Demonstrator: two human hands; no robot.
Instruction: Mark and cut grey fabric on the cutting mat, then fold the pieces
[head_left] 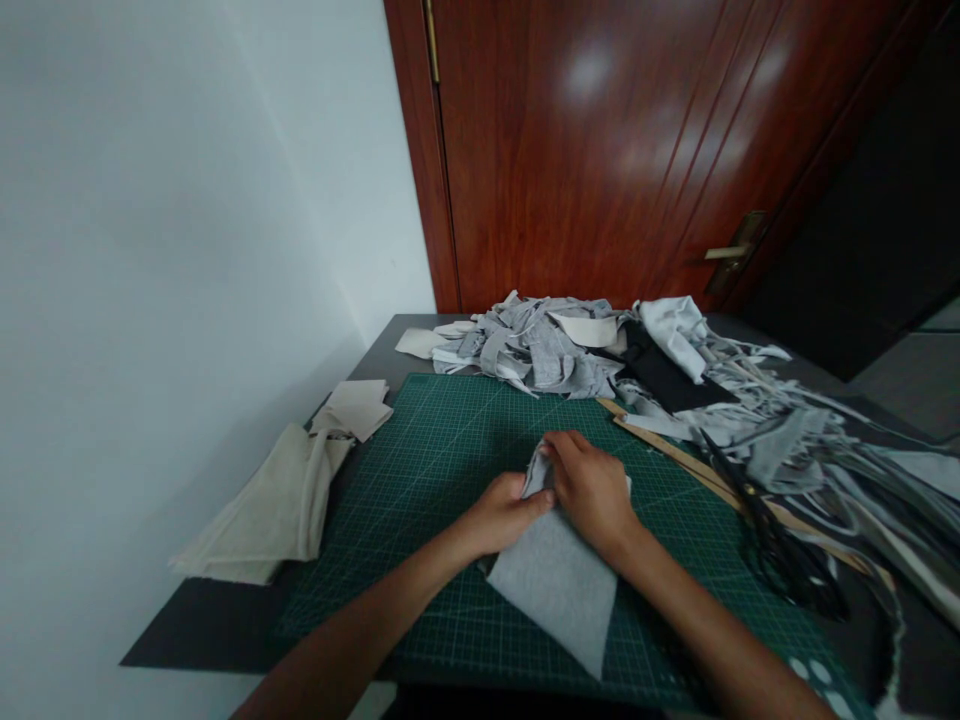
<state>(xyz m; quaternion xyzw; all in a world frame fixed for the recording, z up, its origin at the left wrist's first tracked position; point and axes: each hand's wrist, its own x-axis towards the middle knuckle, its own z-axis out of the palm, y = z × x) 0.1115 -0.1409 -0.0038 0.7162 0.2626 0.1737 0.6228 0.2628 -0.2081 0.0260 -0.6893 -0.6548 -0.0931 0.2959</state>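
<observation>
A piece of light grey fabric is held over the green cutting mat, its lower corner pointing toward me. My left hand grips its left side, with the thumb lying on top of the cloth. At the upper edge, my right hand pinches the fabric with bent fingers. Near both hands the cloth is folded or layered at the top, and a darker edge peeks out below my left hand. How many layers there are is hidden by the fingers.
Black scissors lie on the right beside a wooden ruler. Grey fabric scraps are heaped at the back, and cut strips pile up on the right. Cream cloth and small cream pieces sit on the left by the wall.
</observation>
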